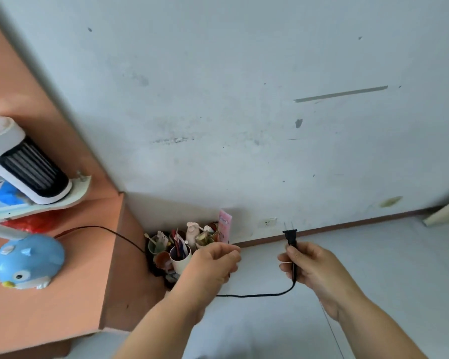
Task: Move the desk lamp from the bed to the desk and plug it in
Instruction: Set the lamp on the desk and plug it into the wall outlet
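The desk lamp (pixel 27 261), a blue bird-shaped base with a white arm, stands on the orange desk (pixel 70 281) at the left. Its black cord (pixel 106 229) runs off the desk edge, behind my left hand (pixel 213 265), and loops low to my right hand (pixel 314 268). My right hand grips the black plug (pixel 290 235), prongs pointing up toward the wall. A white wall socket (pixel 268 223) sits low on the wall, just left of and slightly above the plug. My left hand is closed around the cord near the pots.
A cluster of cups and pots (pixel 182 247) with pens and small figures stands on the floor between desk and wall. A white tower fan (pixel 29 161) lies on a shelf above the lamp. Brown skirting (pixel 347 226) lines the wall base. Pale floor spreads right.
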A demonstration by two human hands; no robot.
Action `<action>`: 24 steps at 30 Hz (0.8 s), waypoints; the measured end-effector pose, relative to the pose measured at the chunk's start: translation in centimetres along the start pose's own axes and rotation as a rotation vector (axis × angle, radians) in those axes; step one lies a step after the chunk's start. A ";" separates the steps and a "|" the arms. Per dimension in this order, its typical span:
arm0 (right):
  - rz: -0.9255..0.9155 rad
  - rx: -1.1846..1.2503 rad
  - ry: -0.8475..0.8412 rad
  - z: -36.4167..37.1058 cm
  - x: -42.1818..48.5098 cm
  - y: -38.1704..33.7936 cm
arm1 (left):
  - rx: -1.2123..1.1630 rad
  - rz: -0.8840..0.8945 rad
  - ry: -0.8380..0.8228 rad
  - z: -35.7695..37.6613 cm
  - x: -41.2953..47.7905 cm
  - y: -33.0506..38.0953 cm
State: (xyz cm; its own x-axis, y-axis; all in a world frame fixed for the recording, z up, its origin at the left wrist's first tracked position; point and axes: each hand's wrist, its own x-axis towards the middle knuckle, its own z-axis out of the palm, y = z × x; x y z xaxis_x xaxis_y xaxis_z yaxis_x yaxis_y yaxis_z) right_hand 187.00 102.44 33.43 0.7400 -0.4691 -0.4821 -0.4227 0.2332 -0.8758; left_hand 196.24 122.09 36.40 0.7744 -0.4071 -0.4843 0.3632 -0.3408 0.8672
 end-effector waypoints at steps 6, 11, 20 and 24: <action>0.160 0.036 0.127 -1.9 5.9 2.3 | -0.003 -0.088 -0.011 -0.2 6.0 -2.6; 0.258 0.059 0.196 -2.6 11.2 4.2 | 0.009 -0.133 -0.022 -0.1 11.8 -3.7; 0.377 0.125 0.256 -1.8 21.8 10.2 | 0.163 -0.207 -0.072 1.4 22.3 -7.6; 0.390 0.088 0.311 -1.7 27.0 13.5 | 0.228 -0.239 -0.096 3.1 25.5 -11.1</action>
State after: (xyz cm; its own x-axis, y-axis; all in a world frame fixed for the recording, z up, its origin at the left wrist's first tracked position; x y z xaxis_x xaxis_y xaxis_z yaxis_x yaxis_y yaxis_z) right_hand 200.39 91.50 8.64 0.3392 -0.5615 -0.7547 -0.5806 0.5063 -0.6376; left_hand 210.35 112.86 14.05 0.6248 -0.3670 -0.6892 0.3951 -0.6127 0.6845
